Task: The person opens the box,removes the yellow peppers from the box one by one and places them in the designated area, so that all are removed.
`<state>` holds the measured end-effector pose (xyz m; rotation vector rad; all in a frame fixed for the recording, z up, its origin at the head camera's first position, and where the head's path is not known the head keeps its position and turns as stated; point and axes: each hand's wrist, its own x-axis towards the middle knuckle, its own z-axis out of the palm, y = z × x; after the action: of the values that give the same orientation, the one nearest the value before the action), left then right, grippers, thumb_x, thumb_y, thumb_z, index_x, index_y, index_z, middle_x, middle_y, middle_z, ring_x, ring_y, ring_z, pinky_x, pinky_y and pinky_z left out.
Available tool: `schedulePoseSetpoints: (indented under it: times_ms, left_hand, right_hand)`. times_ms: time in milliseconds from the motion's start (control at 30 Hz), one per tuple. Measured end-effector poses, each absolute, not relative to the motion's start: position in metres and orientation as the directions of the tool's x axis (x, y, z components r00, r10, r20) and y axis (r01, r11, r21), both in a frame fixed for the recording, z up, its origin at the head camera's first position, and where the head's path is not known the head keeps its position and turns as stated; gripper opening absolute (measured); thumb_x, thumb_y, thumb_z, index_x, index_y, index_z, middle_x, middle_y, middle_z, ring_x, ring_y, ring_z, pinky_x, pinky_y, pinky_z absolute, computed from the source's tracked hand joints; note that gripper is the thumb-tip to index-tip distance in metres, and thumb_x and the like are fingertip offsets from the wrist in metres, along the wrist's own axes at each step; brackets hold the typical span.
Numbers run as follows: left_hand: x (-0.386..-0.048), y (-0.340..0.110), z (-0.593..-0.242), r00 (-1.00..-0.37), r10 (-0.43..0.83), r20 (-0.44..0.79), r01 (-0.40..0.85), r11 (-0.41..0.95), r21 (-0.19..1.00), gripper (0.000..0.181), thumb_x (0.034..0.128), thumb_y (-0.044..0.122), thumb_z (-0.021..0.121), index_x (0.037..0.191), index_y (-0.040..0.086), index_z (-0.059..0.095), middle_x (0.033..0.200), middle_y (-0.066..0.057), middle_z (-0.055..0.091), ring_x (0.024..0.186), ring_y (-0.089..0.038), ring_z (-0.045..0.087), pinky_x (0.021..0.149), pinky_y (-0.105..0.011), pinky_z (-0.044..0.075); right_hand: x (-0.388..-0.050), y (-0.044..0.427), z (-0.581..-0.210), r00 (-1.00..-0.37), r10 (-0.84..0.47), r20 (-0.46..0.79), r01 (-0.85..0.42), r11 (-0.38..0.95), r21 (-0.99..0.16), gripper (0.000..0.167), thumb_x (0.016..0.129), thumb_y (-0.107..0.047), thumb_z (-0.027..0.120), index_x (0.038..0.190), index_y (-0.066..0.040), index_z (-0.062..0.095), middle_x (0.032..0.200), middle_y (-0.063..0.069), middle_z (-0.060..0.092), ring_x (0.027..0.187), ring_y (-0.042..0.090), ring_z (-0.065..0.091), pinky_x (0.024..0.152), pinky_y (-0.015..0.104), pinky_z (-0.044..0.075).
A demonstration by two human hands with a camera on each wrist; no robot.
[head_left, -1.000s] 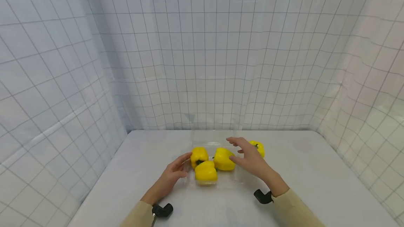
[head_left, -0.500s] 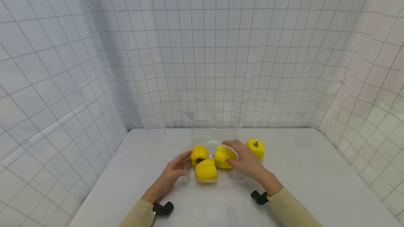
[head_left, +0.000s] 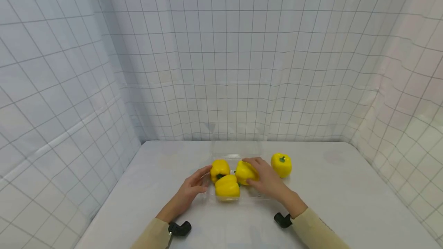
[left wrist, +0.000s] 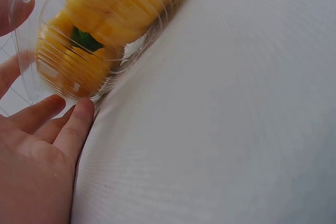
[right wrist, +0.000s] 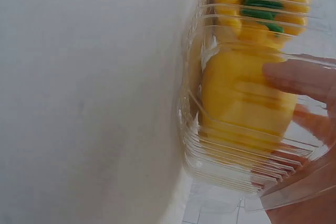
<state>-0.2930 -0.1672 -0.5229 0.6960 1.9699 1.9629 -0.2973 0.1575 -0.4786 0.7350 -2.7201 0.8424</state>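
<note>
Several yellow bell peppers are on the table in the head view. Three sit inside a clear plastic clamshell container (head_left: 236, 150): a back-left pepper (head_left: 219, 169), a front pepper (head_left: 227, 186) and a right pepper (head_left: 244, 172). Fingertips of my left hand (head_left: 187, 191) touch the container's left side, the fingers relaxed and the thumb apart. Inside the container's right part, my right hand (head_left: 269, 181) grips the right pepper, thumb on its near side and fingers over its far side. The right wrist view shows that thumb (right wrist: 294, 77) on the pepper through the clear wall.
Another yellow pepper (head_left: 281, 165) stands on the white table (head_left: 328, 195) just right of the container, stem up. White grid-patterned curtains (head_left: 225, 57) enclose the back and both sides. The container's lid is raised at the back.
My right hand has moved left and down from beside the right pepper to around it. The pepper outside the container has come into fuller view. My left hand stays where it was.
</note>
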Motion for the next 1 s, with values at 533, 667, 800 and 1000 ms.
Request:
schedulePoseSetpoints:
  times_ms: [533,667,800,1000]
  left_hand:
    - [-0.2930,-0.1666,-0.5230,-0.847,0.512,0.143,0.141,-0.043,0.989,0.067,0.0966,0.005,0.055,0.158,0.019,0.032,0.165,-0.001,0.022,0.152,-0.028,0.017,0.115,-0.029,0.031]
    - [-0.2920,-0.1662,-0.5232,-0.849,0.510,0.139,0.132,-0.049,0.990,0.067,0.0964,0.004,0.055,0.158,0.019,0.032,0.165,-0.001,0.023,0.151,-0.027,0.018,0.118,-0.033,0.028]
    - [-0.2912,-0.1657,-0.5224,-0.851,0.507,0.134,0.127,-0.049,0.991,0.066,0.0969,0.003,0.054,0.158,0.019,0.033,0.165,0.000,0.023,0.151,-0.025,0.018,0.118,-0.032,0.026]
    - [-0.2917,-0.1656,-0.5217,-0.856,0.499,0.133,0.133,-0.036,0.990,0.066,0.0968,0.003,0.054,0.157,0.019,0.033,0.165,0.000,0.023,0.151,-0.025,0.018,0.117,-0.029,0.028]
  right_hand:
    - [-0.2958,0.1515,-0.4802,-0.857,-0.409,0.313,-0.509,0.765,-0.394,0.062,0.088,-0.035,0.079,0.145,-0.032,0.052,0.130,0.000,0.057,0.115,0.021,0.054,0.100,0.044,0.047]
    - [-0.2939,0.1518,-0.4803,-0.853,-0.410,0.322,-0.515,0.757,-0.401,0.059,0.088,-0.035,0.080,0.141,-0.034,0.056,0.129,-0.001,0.057,0.115,0.020,0.054,0.102,0.043,0.047]
    - [-0.2930,0.1512,-0.4791,-0.855,-0.406,0.323,-0.514,0.749,-0.419,0.058,0.086,-0.034,0.082,0.139,-0.034,0.057,0.131,-0.002,0.057,0.119,0.021,0.054,0.104,0.045,0.045]
    - [-0.2932,0.1506,-0.4773,-0.860,-0.397,0.319,-0.506,0.743,-0.438,0.058,0.084,-0.034,0.083,0.136,-0.035,0.057,0.129,-0.005,0.057,0.119,0.019,0.054,0.104,0.045,0.046]
